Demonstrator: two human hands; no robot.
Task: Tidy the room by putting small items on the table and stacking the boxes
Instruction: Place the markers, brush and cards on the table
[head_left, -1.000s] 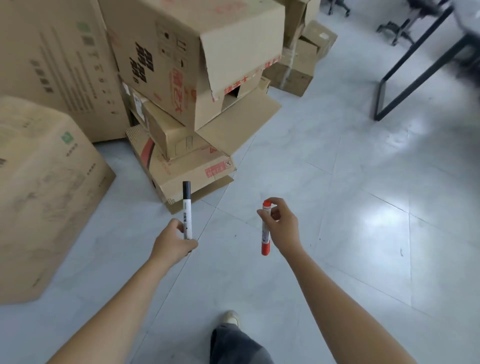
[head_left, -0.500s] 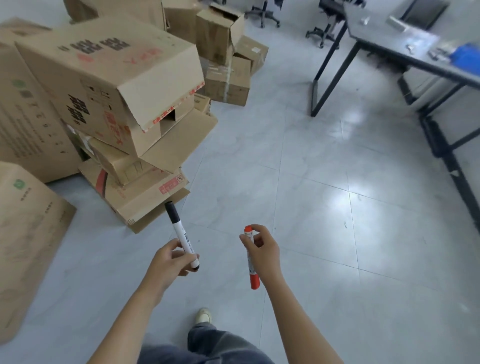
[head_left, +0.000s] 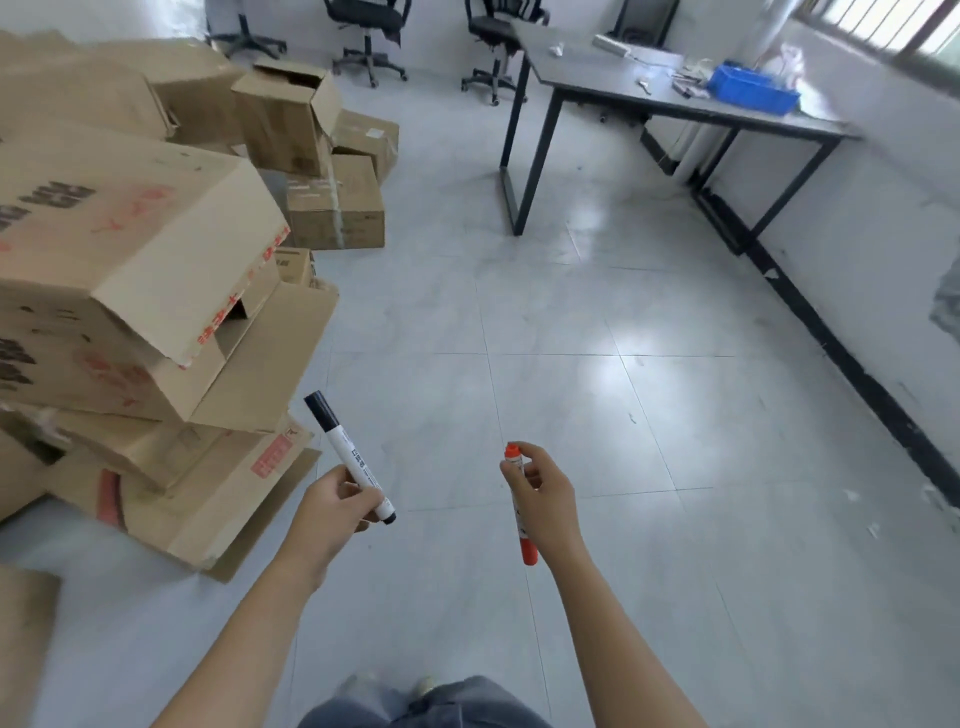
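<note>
Turned from the boxes toward the table, likely to drop off the black marker gripped in the left hand, the red marker in the right hand.

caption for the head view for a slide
A person's left hand holds a black-capped marker, right hand a red marker, table ahead.

I am standing in a plain office room that also serves as storage; black swivel chairs on castors sit by the far wall; a long dark table on a black metal frame stands near the right-hand wall, with a blue plastic bin and small bits lying on it; the floor is pale glossy tile; the wall is white with a black skirting; a window shows at the top right; brown cardboard boxes, several open or crushed, are heaped on my left.
</note>
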